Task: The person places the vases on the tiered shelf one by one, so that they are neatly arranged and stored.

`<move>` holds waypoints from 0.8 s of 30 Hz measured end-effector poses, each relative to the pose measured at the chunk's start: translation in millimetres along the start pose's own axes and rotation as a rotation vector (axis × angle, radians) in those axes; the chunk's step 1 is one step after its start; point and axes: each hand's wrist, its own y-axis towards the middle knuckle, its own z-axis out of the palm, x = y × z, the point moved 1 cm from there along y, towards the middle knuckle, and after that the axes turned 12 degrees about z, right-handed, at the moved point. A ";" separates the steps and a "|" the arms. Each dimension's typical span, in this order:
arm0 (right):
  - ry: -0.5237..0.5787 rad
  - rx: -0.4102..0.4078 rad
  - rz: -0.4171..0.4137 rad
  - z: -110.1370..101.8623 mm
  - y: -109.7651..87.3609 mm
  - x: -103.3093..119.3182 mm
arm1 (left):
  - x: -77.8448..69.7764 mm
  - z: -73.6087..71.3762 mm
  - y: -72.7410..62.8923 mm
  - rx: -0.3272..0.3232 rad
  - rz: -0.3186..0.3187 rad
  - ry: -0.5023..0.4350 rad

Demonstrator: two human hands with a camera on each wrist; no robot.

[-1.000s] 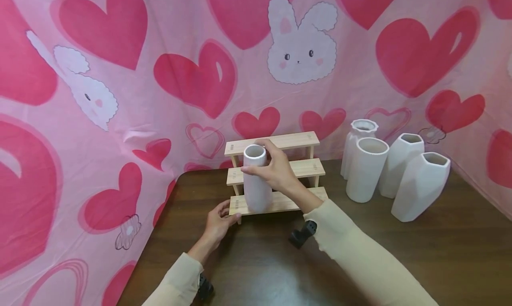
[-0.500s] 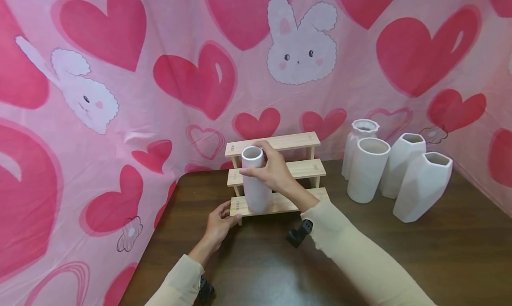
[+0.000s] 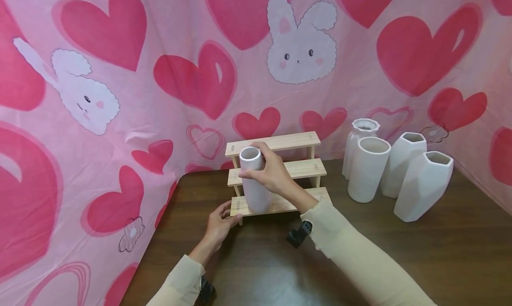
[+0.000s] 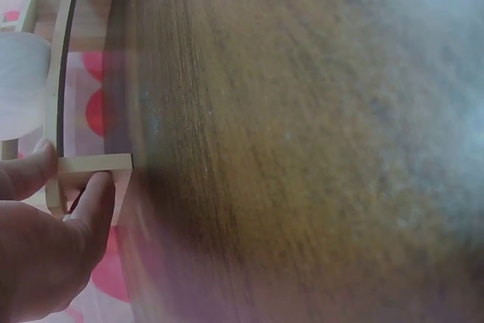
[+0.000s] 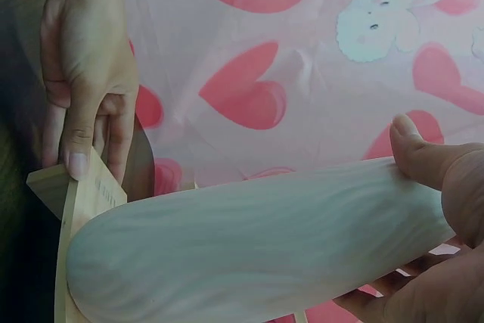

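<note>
The right hand (image 3: 272,172) is clamped round the upper part of a tall white vase (image 3: 256,194), with the thumb across the near side and the fingers reaching round the far side, just below the round open mouth. The vase stands at the left part of the bottom plank (image 3: 290,203) of a three-step wooden stand (image 3: 307,168), its base touching the wood and its top leaning slightly to the left in the head view. In the right wrist view the vase has a pale surface with faint wavy ridges, and its base meets the plank close to the left hand (image 3: 219,221). That hand pinches the left end of the bottom plank, the thumb on the plank and the fingers bent round the end beside the short leg (image 4: 102,164). The stand rests on a dark brown wooden tabletop (image 3: 264,266). To its right, well apart from it, four more white vases stand in a close group: a ruffled-rim vase (image 3: 352,150) at the back, a plain round vase (image 3: 367,177) in front of it, and two angular vases, one farther back (image 3: 400,168) and one nearer (image 3: 424,190). Both forearms wear cream sleeves (image 3: 360,248), with a small black device (image 3: 300,234) at each cuff. Behind everything hangs a pink cloth (image 3: 176,26) printed with red hearts and white rabbits.
</note>
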 end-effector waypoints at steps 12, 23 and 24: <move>0.035 0.000 0.032 -18.2 -8.0 -4.9 | 0.3 2.7 -1.4 0.007 -0.003 0.020; -0.028 -0.082 0.049 -76.9 -32.2 -20.6 | 2.4 0.1 -1.4 0.006 0.002 0.066; -0.038 -0.093 0.049 -80.7 -33.5 -21.5 | 2.5 0.1 -1.4 0.006 0.002 0.066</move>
